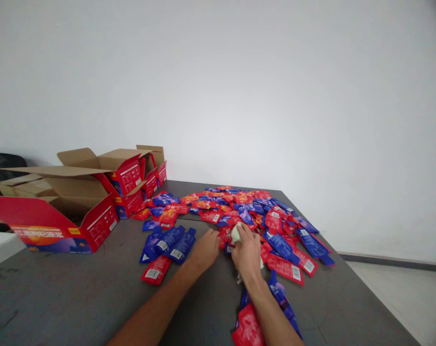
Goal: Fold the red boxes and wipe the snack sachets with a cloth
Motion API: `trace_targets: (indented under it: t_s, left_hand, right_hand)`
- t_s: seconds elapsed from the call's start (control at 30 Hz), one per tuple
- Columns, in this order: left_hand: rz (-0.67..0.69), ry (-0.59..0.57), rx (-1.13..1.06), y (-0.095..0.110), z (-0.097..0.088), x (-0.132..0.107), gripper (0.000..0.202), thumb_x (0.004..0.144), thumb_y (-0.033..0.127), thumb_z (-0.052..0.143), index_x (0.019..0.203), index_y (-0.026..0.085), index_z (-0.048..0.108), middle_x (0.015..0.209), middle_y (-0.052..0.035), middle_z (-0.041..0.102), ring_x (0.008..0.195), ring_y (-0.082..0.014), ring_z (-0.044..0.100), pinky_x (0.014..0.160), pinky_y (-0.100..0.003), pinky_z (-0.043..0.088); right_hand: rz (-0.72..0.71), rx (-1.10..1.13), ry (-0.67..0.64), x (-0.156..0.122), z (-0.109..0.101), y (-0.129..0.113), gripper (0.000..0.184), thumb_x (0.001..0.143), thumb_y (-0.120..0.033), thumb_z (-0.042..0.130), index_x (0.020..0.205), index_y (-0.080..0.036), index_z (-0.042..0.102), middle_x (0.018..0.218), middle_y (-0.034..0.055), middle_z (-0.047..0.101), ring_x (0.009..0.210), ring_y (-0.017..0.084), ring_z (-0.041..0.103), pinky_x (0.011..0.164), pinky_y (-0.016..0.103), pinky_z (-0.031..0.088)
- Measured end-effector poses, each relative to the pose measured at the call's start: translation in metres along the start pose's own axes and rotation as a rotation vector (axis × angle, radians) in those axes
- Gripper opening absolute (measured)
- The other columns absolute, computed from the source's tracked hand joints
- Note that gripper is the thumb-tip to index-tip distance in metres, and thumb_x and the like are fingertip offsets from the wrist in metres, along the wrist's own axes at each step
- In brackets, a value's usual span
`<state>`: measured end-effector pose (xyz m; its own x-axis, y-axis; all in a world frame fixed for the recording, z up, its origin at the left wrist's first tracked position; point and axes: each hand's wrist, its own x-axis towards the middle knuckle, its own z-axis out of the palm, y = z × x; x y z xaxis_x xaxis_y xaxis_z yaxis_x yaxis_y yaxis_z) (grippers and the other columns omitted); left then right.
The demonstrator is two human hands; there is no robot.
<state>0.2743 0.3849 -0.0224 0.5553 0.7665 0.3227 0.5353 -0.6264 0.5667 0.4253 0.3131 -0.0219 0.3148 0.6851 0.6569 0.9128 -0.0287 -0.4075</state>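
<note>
Gripping white cloth-like bundle (235, 233) in right hand (248, 249); cannot tell grip of left hand (206, 248); could scatter piled sachets (273, 221) by snagging bundle

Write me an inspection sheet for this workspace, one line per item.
Surface: dark tabletop, scuffed at near left.
Job's things: red packets and blue packets; open red cartons at left.
Clutter: packets overlap in a loose spread, with smaller groups near both forearms.
Hands: right hand grips a crumpled white wad; left hand curled nearby, hold unclear.
Cables: nothing seen.
Surroundings: white wall behind, pale floor right, dark chair far left.
</note>
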Motion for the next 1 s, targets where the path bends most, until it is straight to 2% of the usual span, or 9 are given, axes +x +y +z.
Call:
trace_targets:
  t_s: [0.07,0.17,0.27,0.33,0.43,0.53,0.7,0.87,1.0]
  left_hand:
    - [-0.079,0.025,-0.292,-0.009,-0.007,-0.008,0.033,0.098,0.032,0.037,0.093,0.017,0.065,0.092,-0.0088,0.067,0.088,-0.0219,0.060,0.082,-0.035,0.044]
    - [-0.233,-0.063,-0.884,-0.014,-0.015,-0.019,0.031,0.093,0.035,0.048,0.115,0.019,0.062,0.094,-0.0063,0.068,0.081,-0.0198,0.062,0.074,-0.032,0.048]
    - [-0.273,-0.241,-1.374,-0.011,-0.020,-0.026,0.056,0.083,0.023,0.060,0.138,0.026,0.048,0.103,-0.0064,0.068,0.079,-0.0181,0.065,0.069,-0.031,0.049]
    - [-0.221,-0.329,-1.531,-0.010,-0.023,-0.027,0.075,0.071,0.008,0.063,0.141,0.027,0.046,0.108,-0.0069,0.068,0.082,-0.0182,0.066,0.069,-0.029,0.049]
    - [-0.138,-0.334,-1.618,-0.013,-0.031,-0.026,0.093,0.055,-0.005,0.057,0.141,0.028,0.046,0.115,-0.0062,0.068,0.092,-0.0192,0.066,0.073,-0.026,0.049]
    - [-0.106,-0.274,-1.648,-0.015,-0.042,-0.024,0.090,0.055,-0.002,0.055,0.140,0.026,0.048,0.117,-0.0071,0.068,0.099,-0.0212,0.066,0.079,-0.028,0.050]
    - [-0.260,-0.241,-1.603,-0.006,-0.050,-0.025,0.044,0.086,0.035,0.058,0.127,0.018,0.060,0.109,-0.0121,0.071,0.099,-0.0254,0.067,0.086,-0.037,0.051]
    - [-0.326,-0.291,-1.544,0.004,-0.034,-0.024,0.055,0.093,0.061,0.043,0.127,0.022,0.061,0.110,-0.0116,0.071,0.107,-0.0255,0.066,0.091,-0.040,0.050]
    - [-0.319,-0.239,-1.609,-0.001,-0.033,-0.021,0.062,0.093,0.066,0.038,0.127,0.019,0.061,0.111,-0.0128,0.071,0.105,-0.0271,0.066,0.092,-0.042,0.050]
  right_hand:
    - [-0.063,0.076,-0.015,-0.003,0.002,-0.006,0.059,0.073,0.001,0.046,0.127,-0.018,0.063,0.137,0.0104,0.059,0.107,0.028,0.054,0.093,0.046,0.045]
    - [-0.173,0.213,-0.070,-0.008,0.006,-0.015,0.064,0.075,0.002,0.044,0.133,-0.021,0.059,0.143,0.0086,0.054,0.114,0.026,0.051,0.099,0.047,0.044]
    - [-0.250,0.284,-0.148,-0.013,0.009,-0.022,0.069,0.074,0.004,0.043,0.137,-0.024,0.056,0.148,0.0056,0.050,0.121,0.025,0.048,0.104,0.048,0.042]
    - [-0.267,0.284,-0.200,-0.015,0.009,-0.026,0.074,0.072,0.005,0.042,0.139,-0.024,0.054,0.150,0.0043,0.048,0.123,0.025,0.046,0.106,0.049,0.041]
    - [-0.321,0.286,-0.289,-0.017,0.004,-0.036,0.079,0.068,0.006,0.043,0.139,-0.026,0.053,0.151,0.0022,0.047,0.123,0.026,0.045,0.107,0.050,0.039]
    - [-0.415,0.333,-0.380,-0.019,-0.003,-0.051,0.084,0.063,0.007,0.045,0.138,-0.029,0.055,0.147,0.0005,0.051,0.119,0.024,0.048,0.104,0.046,0.042]
    - [-0.391,0.309,-0.327,-0.019,-0.001,-0.052,0.080,0.066,0.007,0.042,0.134,-0.030,0.058,0.143,0.0011,0.056,0.117,0.024,0.050,0.101,0.046,0.045]
    - [-0.232,0.238,-0.075,-0.013,0.009,-0.027,0.069,0.076,0.003,0.041,0.137,-0.026,0.057,0.146,0.0053,0.053,0.118,0.026,0.049,0.101,0.051,0.044]
    - [-0.346,0.259,-0.220,-0.017,0.005,-0.043,0.071,0.074,0.004,0.042,0.135,-0.028,0.058,0.144,0.0022,0.054,0.116,0.026,0.050,0.100,0.051,0.044]
